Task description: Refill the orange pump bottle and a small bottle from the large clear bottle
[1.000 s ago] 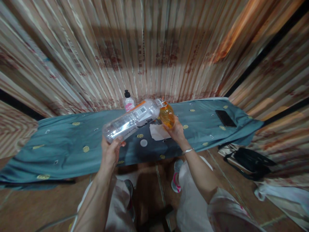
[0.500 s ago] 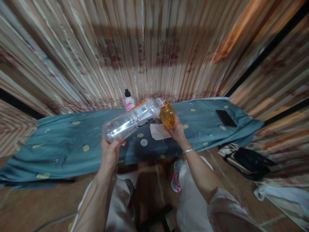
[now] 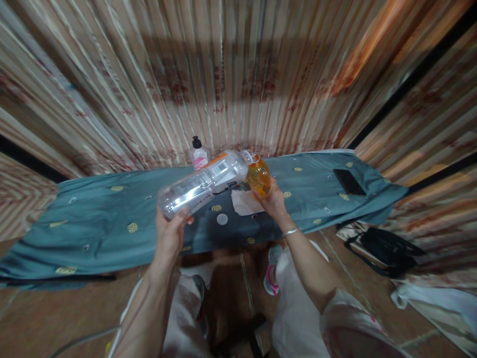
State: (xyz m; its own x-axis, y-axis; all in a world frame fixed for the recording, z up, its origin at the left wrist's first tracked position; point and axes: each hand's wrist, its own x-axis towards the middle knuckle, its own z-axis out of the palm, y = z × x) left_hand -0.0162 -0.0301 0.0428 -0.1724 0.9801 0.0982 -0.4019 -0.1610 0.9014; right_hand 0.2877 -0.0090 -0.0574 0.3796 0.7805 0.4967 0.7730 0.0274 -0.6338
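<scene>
My left hand is wrapped round the base of a large clear plastic bottle with a printed label. The bottle is tilted, its neck up and to the right, at the mouth of a small orange see-through bottle. My right hand grips that orange bottle from the right and below. Whether liquid passes between the mouths, I cannot tell. Below them a white paper or cloth lies on the table, with a round whitish cap to its left.
A pump bottle with a black top and pink label stands behind the clear bottle. Toward the right end of the blue-green tablecloth lies a black phone. A black bag sits low on the right, and a striped curtain hangs behind.
Both hands and both bottles hold nearly the same pose as before. The view has shifted only very slightly.
</scene>
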